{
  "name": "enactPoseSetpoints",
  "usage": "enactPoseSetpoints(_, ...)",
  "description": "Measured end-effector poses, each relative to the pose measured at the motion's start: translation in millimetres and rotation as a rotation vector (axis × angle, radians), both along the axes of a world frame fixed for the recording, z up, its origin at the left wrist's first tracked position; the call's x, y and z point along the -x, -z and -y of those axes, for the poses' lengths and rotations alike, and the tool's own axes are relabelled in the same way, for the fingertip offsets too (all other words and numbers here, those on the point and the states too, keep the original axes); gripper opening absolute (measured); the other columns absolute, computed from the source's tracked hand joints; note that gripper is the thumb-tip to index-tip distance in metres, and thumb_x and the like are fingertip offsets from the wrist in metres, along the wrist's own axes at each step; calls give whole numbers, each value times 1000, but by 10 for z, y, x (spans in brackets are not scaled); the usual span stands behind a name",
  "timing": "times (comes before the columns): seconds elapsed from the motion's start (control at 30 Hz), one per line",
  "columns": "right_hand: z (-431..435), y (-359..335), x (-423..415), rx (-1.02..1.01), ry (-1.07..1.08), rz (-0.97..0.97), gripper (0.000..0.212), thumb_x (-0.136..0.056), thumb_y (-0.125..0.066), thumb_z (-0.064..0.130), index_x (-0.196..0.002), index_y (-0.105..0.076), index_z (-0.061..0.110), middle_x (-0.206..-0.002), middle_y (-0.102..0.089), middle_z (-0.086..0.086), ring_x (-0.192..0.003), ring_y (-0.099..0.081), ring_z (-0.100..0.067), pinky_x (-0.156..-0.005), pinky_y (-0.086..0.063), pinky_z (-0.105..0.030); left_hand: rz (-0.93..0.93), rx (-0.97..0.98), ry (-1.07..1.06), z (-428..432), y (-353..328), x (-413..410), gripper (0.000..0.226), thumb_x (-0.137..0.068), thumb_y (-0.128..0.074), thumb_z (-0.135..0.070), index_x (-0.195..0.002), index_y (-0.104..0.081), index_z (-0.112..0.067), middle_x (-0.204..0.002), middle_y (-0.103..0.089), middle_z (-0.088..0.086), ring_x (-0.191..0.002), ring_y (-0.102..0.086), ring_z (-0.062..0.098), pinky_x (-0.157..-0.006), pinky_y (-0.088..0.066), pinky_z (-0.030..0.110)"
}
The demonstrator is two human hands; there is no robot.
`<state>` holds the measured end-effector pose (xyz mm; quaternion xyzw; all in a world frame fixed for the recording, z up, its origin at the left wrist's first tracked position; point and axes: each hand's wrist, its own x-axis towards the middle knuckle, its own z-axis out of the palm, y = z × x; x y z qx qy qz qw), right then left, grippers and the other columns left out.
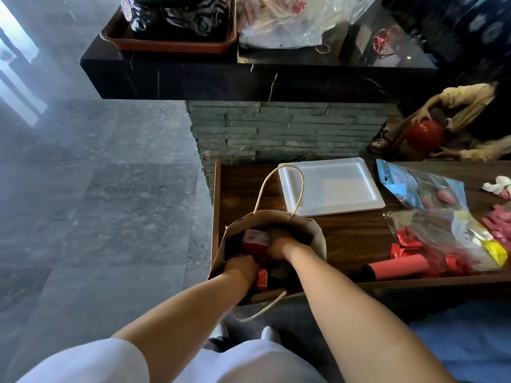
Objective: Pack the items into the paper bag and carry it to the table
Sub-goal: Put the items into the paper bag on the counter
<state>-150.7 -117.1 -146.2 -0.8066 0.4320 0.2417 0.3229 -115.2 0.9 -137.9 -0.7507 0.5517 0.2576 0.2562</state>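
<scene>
A brown paper bag [315, 233] with twine handles stands open on the left end of a low wooden table [351, 233]. Both my hands reach down into it. My right hand [279, 244] grips a red box [255, 241] inside the bag. My left hand [240, 268] sits lower, against red and dark items [262, 277] near the bag's front. Its fingers are hidden, so I cannot tell what it holds. The bag's bottom is out of sight.
A white foam tray [331, 186] lies behind the bag. Balloon packets [425, 186], loose balloons and a red pump [398, 268] lie to the right. A black counter [249, 76] looms above. Another person [464, 120] holds a red balloon at far right. Grey floor lies left.
</scene>
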Motion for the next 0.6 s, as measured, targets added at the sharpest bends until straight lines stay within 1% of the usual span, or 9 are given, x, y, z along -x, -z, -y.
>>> enactPoseSetpoints(0.1, 124, -11, 119, -45, -101, -41, 51, -91, -47, 35, -141, -38, 24, -142, -44, -10, -128, -43, -29, -107, -32, -41, -48, 110, 42, -44, -150, 36, 34, -100, -35, -7, -122, -60, -1, -126, -63, 18, -106, -62, 28, -92, -47, 32)
enactPoseSetpoints(0.17, 186, -47, 200, -69, -163, -85, 49, -92, -46, 33, -139, -42, 21, -143, -45, -11, -128, -45, -29, -107, -34, -40, 7, 134, -57, -84, -300, 77, 29, -94, -44, -4, -114, -65, -5, -118, -67, 16, -104, -65, 30, -89, -50, 35)
enactPoseSetpoints(0.3, 190, -11, 258, -264, 7, -33, 42, -93, -50, 20, -131, -54, 4, -135, -55, -18, -120, -53, -33, -91, -44, -34, 125, 106, -133, -249, -558, 116, 24, -82, -59, -2, -103, -69, -9, -105, -70, 12, -94, -67, 29, -70, -51, 36)
enactPoseSetpoints(0.37, 133, 39, 264, -452, 260, 9, 36, -95, -50, 22, -124, -58, 4, -121, -62, -17, -96, -61, -26, -70, -49, -28, 196, 107, -98, -290, -593, 160, 25, -82, -59, -4, -104, -68, -9, -104, -70, 11, -95, -66, 29, -67, -48, 35)
enactPoseSetpoints(0.43, 51, 92, 265, -583, 481, 5, 24, -96, -51, 26, -98, -64, 7, -91, -64, -12, -71, -60, -18, -52, -52, -27, 226, 82, -106, -326, -602, 208, 27, -84, -58, -2, -107, -68, -8, -107, -69, 12, -99, -64, 30, -73, -51, 36)
enactPoseSetpoints(0.47, 7, 101, 258, -589, 508, -7, 24, -96, -51, 28, -88, -62, 8, -80, -62, -9, -65, -58, -16, -47, -52, -25, 211, 74, -111, -342, -605, 224, 27, -84, -57, -1, -109, -67, -7, -109, -68, 12, -100, -64, 30, -76, -52, 37)
enactPoseSetpoints(0.5, -23, 105, 254, -585, 523, -9, 26, -96, -51, 30, -85, -61, 8, -77, -60, -8, -63, -57, -16, -47, -52, -23, 205, 73, -119, -348, -611, 230, 28, -84, -58, 0, -109, -67, -7, -110, -68, 12, -100, -64, 30, -78, -53, 37)
enactPoseSetpoints(0.53, -51, 115, 253, -580, 510, -4, 27, -97, -49, 31, -91, -61, 7, -81, -61, -7, -65, -58, -16, -55, -53, -25, 192, 65, -145, -351, -616, 221, 29, -83, -58, -1, -110, -66, -7, -110, -68, 12, -101, -64, 30, -79, -53, 38)
enactPoseSetpoints(0.6, -74, 148, 256, -535, 473, -14, 32, -99, -45, 31, -114, -57, 5, -101, -60, -11, -82, -60, -22, -77, -50, -33, 144, 88, -210, -338, -644, 131, 31, -82, -61, -5, -112, -66, -8, -111, -68, 11, -101, -65, 29, -78, -54, 36)
